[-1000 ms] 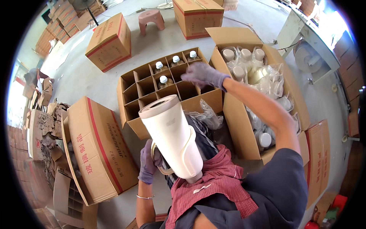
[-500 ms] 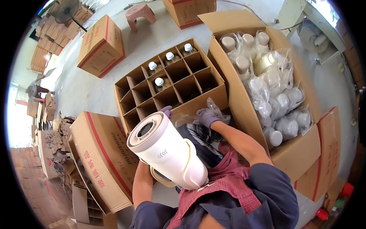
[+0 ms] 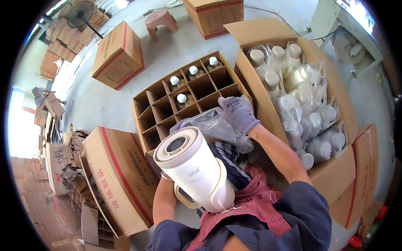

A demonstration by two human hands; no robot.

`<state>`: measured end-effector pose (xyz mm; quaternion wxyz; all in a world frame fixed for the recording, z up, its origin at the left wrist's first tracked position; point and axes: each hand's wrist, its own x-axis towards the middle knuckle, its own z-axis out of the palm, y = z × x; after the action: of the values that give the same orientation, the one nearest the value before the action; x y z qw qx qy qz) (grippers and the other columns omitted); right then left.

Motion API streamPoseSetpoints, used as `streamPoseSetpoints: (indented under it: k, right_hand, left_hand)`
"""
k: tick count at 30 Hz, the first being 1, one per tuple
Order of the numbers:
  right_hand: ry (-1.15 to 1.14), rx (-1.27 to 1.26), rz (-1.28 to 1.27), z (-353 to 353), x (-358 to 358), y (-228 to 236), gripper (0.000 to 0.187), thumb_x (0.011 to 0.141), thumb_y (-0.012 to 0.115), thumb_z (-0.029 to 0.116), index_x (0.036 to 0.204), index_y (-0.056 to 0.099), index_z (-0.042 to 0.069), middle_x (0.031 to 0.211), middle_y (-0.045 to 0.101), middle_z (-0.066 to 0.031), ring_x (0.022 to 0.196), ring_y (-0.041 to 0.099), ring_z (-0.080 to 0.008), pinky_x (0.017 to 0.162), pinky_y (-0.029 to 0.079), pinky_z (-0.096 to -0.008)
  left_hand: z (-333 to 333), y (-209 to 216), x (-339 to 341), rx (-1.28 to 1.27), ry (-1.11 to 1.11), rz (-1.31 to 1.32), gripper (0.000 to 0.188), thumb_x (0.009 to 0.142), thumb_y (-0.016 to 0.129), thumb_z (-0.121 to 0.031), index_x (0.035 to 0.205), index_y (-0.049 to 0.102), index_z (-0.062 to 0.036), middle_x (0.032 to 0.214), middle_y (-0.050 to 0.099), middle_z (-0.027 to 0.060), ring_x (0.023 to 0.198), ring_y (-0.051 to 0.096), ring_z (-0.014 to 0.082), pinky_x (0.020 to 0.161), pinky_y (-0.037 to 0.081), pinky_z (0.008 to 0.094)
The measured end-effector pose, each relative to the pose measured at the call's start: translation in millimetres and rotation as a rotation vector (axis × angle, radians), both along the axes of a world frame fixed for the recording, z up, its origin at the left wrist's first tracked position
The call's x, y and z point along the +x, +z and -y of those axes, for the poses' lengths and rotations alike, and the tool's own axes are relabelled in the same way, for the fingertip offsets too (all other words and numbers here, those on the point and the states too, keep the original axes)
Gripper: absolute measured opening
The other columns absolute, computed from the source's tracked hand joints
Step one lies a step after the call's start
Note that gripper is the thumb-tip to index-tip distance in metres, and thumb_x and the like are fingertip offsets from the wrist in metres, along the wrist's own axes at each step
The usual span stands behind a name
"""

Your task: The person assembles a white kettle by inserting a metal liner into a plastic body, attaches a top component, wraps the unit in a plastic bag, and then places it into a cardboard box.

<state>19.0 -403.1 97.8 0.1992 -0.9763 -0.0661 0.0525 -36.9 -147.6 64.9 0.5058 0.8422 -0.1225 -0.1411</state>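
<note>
My right hand (image 3: pixel 238 113), in a purple-grey knit glove, is closed on the right end of a clear plastic bag (image 3: pixel 207 125). Whatever the bag holds, I cannot make out. At the bag's left end a bit of my gloved left hand (image 3: pixel 179 126) shows; its fingers are mostly hidden behind a white jug (image 3: pixel 197 167) with a beige lid and handle, which leans against my front. The bag lies along the near side of an open carton (image 3: pixel 146 144) with cardboard dividers. Several white-capped bottles (image 3: pixel 181 98) stand in its cells; other cells hold nothing visible.
To the right stands a large open carton (image 3: pixel 259 90) of plastic-wrapped, beige-capped bottles (image 3: pixel 272 79). A tilted carton (image 3: pixel 113 175) is at the left. Farther off are a closed carton (image 3: pixel 119 54), a pink stool (image 3: pixel 161 21), a fan (image 3: pixel 80 15) and another person (image 3: pixel 41 97).
My right hand has moved up and forward to the divided carton's near edge, drawing the plastic bag out flatter. The view has shifted slightly, and the distant person has changed posture.
</note>
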Motion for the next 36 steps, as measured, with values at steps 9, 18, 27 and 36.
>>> streamPoseSetpoints:
  k: [9,18,27,36]
  right_hand:
    - [0.906,0.839,-0.221,-32,-7,91,0.026,0.087,0.064,0.01,0.111,0.07,0.003,0.109,0.067,-0.012,0.099,0.063,-0.023,0.088,0.049,-0.0343]
    - [1.263,0.237,-0.329,-61,-11,152,0.039,0.085,0.068,0.028,0.115,0.064,0.004,0.103,0.061,-0.0141,0.1,0.062,-0.0314,0.088,0.048,-0.0393]
    - [1.122,-0.222,-0.323,-66,-35,159,0.042,0.083,0.068,0.04,0.103,0.06,0.003,0.096,0.064,-0.0157,0.09,0.065,-0.0349,0.08,0.052,-0.0437]
    - [0.365,0.195,-0.154,-3,-26,153,0.044,0.09,0.064,0.043,0.102,0.066,0.001,0.092,0.068,-0.0173,0.089,0.068,-0.0281,0.078,0.052,-0.0377]
  left_hand:
    - [-1,-4,-18,-0.267,0.106,-0.081,0.048,0.097,0.057,-0.026,0.137,0.046,-0.001,0.114,0.064,0.01,0.102,0.063,0.0173,0.089,0.05,0.0272]
    - [13,-29,-50,-0.614,0.127,-0.252,0.045,0.096,0.057,-0.025,0.134,0.05,-0.0011,0.113,0.065,0.0109,0.101,0.064,0.0191,0.09,0.05,0.0283]
    - [17,-37,-68,-0.831,0.128,-0.366,0.042,0.096,0.057,-0.025,0.131,0.054,-0.0011,0.111,0.067,0.0118,0.101,0.064,0.0209,0.09,0.05,0.0294]
    - [10,18,-14,-1.01,0.169,-0.331,0.04,0.095,0.056,-0.024,0.127,0.058,-0.0012,0.109,0.068,0.0128,0.1,0.065,0.0227,0.091,0.051,0.0304]
